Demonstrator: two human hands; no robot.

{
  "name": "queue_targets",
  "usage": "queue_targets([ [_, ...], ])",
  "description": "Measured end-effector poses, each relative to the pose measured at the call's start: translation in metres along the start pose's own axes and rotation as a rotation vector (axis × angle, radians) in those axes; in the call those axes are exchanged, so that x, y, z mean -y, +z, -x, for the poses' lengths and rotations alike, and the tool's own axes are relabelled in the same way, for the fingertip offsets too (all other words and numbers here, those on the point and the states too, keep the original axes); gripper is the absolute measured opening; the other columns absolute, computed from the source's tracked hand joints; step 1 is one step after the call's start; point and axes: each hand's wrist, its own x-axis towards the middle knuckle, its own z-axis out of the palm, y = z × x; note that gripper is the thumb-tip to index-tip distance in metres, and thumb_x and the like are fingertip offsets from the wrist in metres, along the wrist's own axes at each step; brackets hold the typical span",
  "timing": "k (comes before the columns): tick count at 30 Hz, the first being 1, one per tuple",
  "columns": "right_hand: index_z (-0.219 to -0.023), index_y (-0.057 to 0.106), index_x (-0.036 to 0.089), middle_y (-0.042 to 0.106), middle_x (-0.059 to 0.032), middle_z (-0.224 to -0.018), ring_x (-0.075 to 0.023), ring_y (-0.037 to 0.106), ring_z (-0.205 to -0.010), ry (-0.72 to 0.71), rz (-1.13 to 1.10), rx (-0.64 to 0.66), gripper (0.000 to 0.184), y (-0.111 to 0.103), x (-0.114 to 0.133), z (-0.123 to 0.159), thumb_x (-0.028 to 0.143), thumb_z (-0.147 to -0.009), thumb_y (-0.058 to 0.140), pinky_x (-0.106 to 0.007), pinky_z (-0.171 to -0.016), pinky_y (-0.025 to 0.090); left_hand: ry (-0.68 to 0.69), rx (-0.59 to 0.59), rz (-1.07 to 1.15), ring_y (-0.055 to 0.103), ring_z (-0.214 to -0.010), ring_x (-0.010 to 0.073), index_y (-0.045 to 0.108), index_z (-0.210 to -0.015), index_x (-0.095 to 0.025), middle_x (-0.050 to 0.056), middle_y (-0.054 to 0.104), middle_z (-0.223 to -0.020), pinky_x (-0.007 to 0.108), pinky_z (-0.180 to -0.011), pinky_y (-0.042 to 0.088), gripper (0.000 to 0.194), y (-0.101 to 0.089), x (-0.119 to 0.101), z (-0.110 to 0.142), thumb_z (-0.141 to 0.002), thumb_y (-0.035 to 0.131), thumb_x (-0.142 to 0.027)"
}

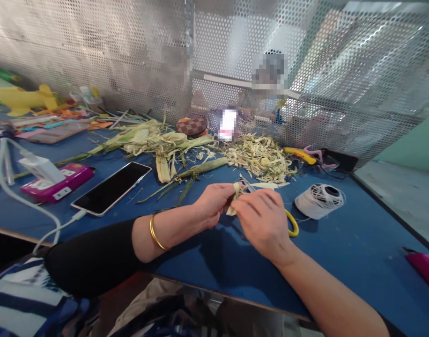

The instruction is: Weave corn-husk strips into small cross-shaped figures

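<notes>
Close together over the blue table, both my hands are closed on a pale strip of corn husk (236,189). My left hand (214,202), with a gold bangle on the wrist, pinches the strip from the left. From the right, the fingers of my right hand (262,219) press on the folded lower part, hiding some of it. Scissors lie under and behind the right hand, with a yellow handle loop (293,223) showing beside it. A spool of white thread (320,201) sits to the right.
Husk leaves (163,142) and a heap of shredded husk (260,157) lie behind the hands. To the left are a phone (112,188) on a charging cable and a magenta power strip (62,182). A perforated metal screen (130,56) rises along the back.
</notes>
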Motion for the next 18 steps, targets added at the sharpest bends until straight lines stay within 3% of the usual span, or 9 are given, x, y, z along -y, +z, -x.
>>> queue_targets([
  [2, -0.083, 0.064, 0.020, 0.070, -0.0060, -0.085, -0.0194, 0.062, -0.083, 0.255, -0.122, -0.106, 0.014, -0.002, -0.007, 0.001, 0.018, -0.088, 0.051, -0.035, -0.082, 0.043, 0.036, -0.013, -0.067, 0.059, -0.056, 0.0081, 0.068, -0.073, -0.011, 0.003, 0.065, -0.064, 0.018, -0.057, 0.048, 0.016, -0.001, -0.001, 0.000, -0.072, 0.073, -0.027],
  [4, -0.077, 0.062, 0.020, 0.069, -0.0055, -0.078, -0.0203, 0.063, -0.076, 0.549, -0.264, -0.119, 0.013, -0.003, -0.014, 0.000, 0.026, -0.085, 0.055, -0.033, -0.071, 0.045, 0.066, -0.019, -0.135, 0.061, -0.060, 0.0099, 0.069, -0.073, -0.012, 0.004, 0.067, -0.066, 0.021, -0.062, 0.051, 0.019, -0.002, -0.003, 0.000, -0.073, 0.071, -0.031],
  [9, -0.073, 0.061, 0.019, 0.063, 0.0002, -0.054, -0.0153, 0.055, -0.046, 1.115, -0.785, 0.107, 0.018, 0.000, -0.024, -0.004, 0.036, -0.076, 0.058, -0.025, -0.043, 0.037, 0.137, -0.016, -0.259, 0.061, -0.057, 0.0094, 0.069, -0.073, -0.013, 0.003, 0.065, -0.065, 0.021, -0.061, 0.052, 0.017, -0.003, -0.004, -0.002, -0.077, 0.063, -0.028],
  [13, -0.069, 0.060, 0.018, 0.059, 0.0028, -0.048, -0.0119, 0.051, -0.037, 1.338, -1.123, 0.113, 0.017, 0.001, -0.024, -0.009, 0.034, -0.068, 0.065, -0.020, -0.033, 0.028, 0.124, 0.001, -0.282, 0.063, -0.061, 0.0116, 0.069, -0.074, -0.013, 0.002, 0.063, -0.063, 0.023, -0.066, 0.053, 0.011, -0.003, -0.007, 0.001, -0.071, 0.063, -0.021],
  [18, -0.067, 0.061, 0.017, 0.057, 0.0049, -0.048, -0.0092, 0.049, -0.035, 1.395, -1.243, 0.036, 0.015, 0.001, -0.023, -0.010, 0.029, -0.064, 0.069, -0.020, -0.032, 0.034, 0.168, 0.053, -0.303, 0.063, -0.067, 0.0114, 0.071, -0.079, -0.013, 0.003, 0.067, -0.073, 0.024, -0.071, 0.053, 0.017, -0.003, -0.007, 0.003, -0.063, 0.071, -0.021],
])
